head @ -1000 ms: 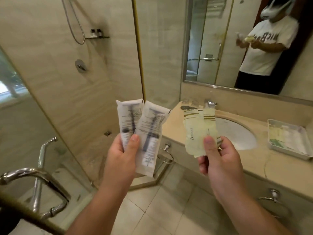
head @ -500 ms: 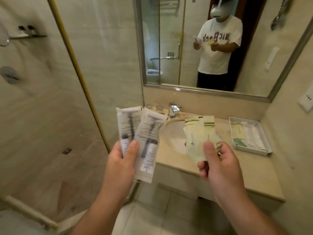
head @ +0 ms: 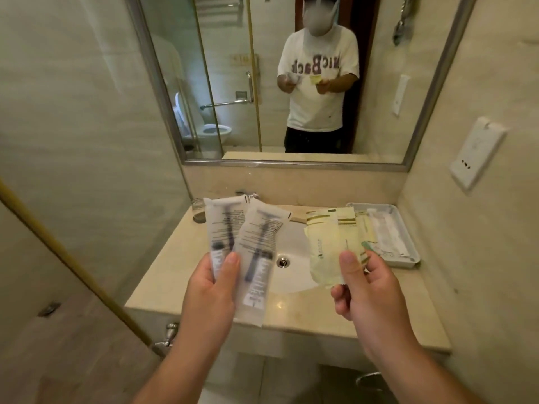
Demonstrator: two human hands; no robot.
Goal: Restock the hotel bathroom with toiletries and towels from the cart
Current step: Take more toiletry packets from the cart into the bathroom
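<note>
Left hand (head: 208, 290) pinches two clear razor packets (head: 246, 249), fanned, thumb on front. Right hand (head: 366, 290) pinches pale yellow sachets (head: 331, 243) between thumb and curled fingers. Both held above oval sink (head: 291, 258) in beige counter (head: 163, 272). White amenity tray (head: 408, 228) at counter's right. Mirror (head: 221, 83) behind.
</note>
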